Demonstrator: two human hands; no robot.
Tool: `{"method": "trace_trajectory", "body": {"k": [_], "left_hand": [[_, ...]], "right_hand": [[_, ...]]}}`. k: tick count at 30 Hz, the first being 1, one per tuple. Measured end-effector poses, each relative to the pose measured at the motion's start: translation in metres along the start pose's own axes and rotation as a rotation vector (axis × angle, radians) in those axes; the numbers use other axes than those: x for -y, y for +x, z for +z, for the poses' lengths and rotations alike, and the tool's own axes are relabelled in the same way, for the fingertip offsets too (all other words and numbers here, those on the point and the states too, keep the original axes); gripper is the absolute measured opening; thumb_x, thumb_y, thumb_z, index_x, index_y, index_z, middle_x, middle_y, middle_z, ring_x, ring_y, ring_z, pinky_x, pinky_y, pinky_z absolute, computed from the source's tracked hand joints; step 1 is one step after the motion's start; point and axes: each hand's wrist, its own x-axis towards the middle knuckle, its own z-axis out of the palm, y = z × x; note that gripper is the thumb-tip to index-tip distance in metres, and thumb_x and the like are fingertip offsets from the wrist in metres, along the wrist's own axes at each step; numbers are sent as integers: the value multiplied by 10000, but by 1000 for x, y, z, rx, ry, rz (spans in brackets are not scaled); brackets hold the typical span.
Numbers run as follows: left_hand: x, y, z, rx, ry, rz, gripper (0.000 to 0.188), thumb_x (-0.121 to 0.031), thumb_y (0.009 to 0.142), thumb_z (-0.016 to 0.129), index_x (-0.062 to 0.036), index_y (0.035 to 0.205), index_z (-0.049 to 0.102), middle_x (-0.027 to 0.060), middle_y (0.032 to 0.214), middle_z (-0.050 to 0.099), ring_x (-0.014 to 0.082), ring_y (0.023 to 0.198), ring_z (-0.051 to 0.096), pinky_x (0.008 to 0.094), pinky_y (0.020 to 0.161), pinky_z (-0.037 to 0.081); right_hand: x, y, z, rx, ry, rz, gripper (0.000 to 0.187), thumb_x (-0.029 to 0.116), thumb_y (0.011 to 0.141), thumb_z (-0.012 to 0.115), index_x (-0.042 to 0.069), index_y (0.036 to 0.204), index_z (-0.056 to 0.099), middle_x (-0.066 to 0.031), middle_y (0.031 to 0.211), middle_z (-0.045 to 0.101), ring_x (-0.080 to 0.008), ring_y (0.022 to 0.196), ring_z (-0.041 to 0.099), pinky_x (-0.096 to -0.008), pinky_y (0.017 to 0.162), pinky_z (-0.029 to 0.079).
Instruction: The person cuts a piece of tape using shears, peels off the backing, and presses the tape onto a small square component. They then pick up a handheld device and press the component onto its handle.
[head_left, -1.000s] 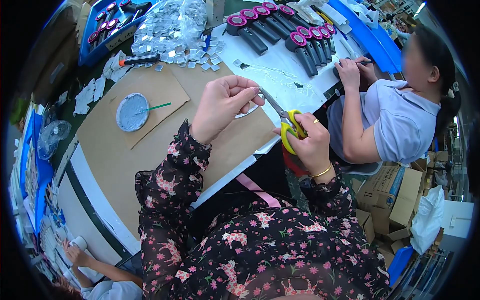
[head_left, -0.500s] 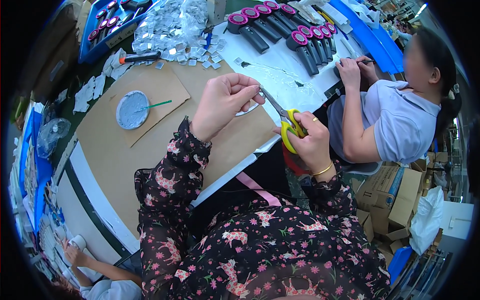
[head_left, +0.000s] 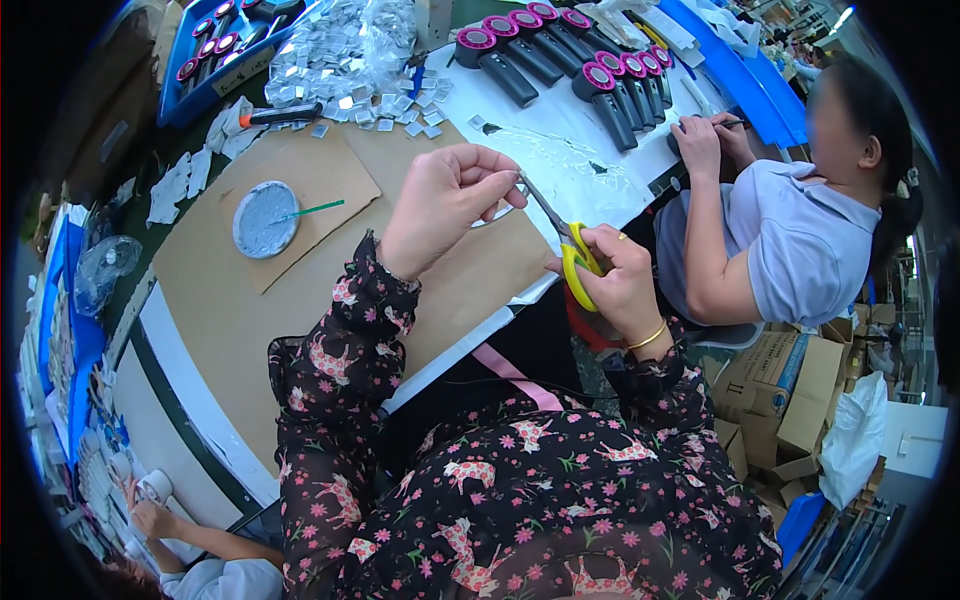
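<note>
My right hand (head_left: 618,280) grips a pair of scissors (head_left: 577,250) by its yellow handles. The blades point up and left, and their tips meet the fingertips of my left hand (head_left: 455,200). Those left fingers are pinched together on something too small to make out. Beneath the left hand, part of a white round rim (head_left: 488,218) shows on the brown cardboard (head_left: 420,310). Farther left, a round dish of grey paste (head_left: 265,220) sits on a smaller cardboard sheet (head_left: 340,165), with a thin green stick (head_left: 318,209) lying across its edge.
Many small clear square pieces (head_left: 350,60) are heaped at the back beside an orange-and-black tool (head_left: 280,114). Black hair-dryer-like devices with pink rings (head_left: 515,65) lie on the white surface. A co-worker (head_left: 790,230) sits close on my right, another person (head_left: 220,560) at lower left. Cardboard boxes (head_left: 800,400) stand lower right.
The scissor handles have drawn closer together and turned slightly in my right hand. My left hand keeps nearly the same place.
</note>
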Motion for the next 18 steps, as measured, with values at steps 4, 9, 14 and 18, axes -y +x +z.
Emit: {"method": "trace_trajectory", "body": {"k": [4,9,14,18], "left_hand": [[1,0,0,8,16,1,193,-95,988,635,60,1100,659,92,892,743,31,675,576,166,598,464],[3,1,0,-4,-10,15,198,-91,962,653,71,1077,666,94,869,748,34,647,577,174,582,467],[4,2,1,-7,-16,9,195,-83,963,648,75,1075,662,98,873,747,34,644,573,175,580,466],[5,2,1,-11,-18,4,195,-80,963,646,78,1078,659,99,872,745,33,643,569,176,577,463]], "right_hand": [[-1,0,1,8,16,14,269,102,792,833,-25,974,679,-76,790,620,-146,671,565,-272,634,451],[0,0,1,16,22,22,258,94,795,830,-30,963,679,-68,767,605,-138,654,543,-271,616,435],[-5,-1,7,-29,101,27,264,145,789,814,-27,948,693,-111,735,575,-205,605,541,-317,582,426],[-7,-2,7,-4,73,34,263,147,791,812,-27,949,694,-109,722,570,-203,594,534,-318,572,418]]}}
